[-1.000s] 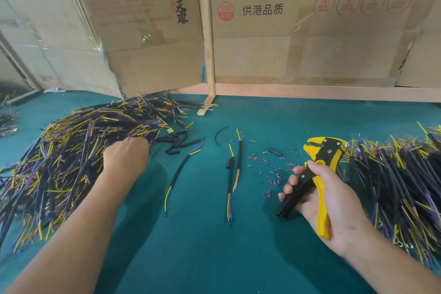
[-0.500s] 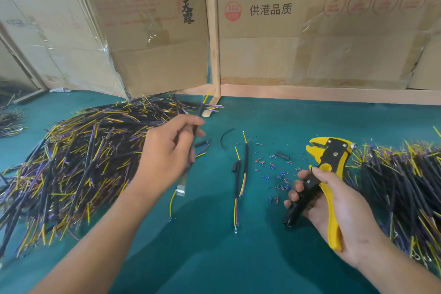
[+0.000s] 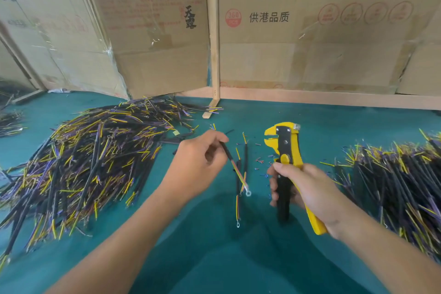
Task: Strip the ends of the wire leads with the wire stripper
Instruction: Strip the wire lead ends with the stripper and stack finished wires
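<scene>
Near the middle of the frame: left hand (image 3: 198,162) pinching a thin black wire lead with yellow ends (image 3: 235,167), right hand (image 3: 307,188) just beside, wrapped round the yellow-and-black wire stripper (image 3: 285,150), above the green table (image 3: 214,258).

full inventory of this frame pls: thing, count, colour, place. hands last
wire lead: one, black sheath with yellow and purple cores, ring terminal at its lower end, pinched in the left hand, off the table
wire stripper: one, yellow and black, gripped in the right hand, head up
big wire pile: one, black, yellow, purple, table left
second wire pile: one, same colours, table right
loose leads: two or so, on the table between the hands
insulation bits: many, red and blue, near the stripper
table: one, teal
cardboard sheets: several, brown, behind the table
left hand: holds the lead
right hand: holds the stripper
</scene>
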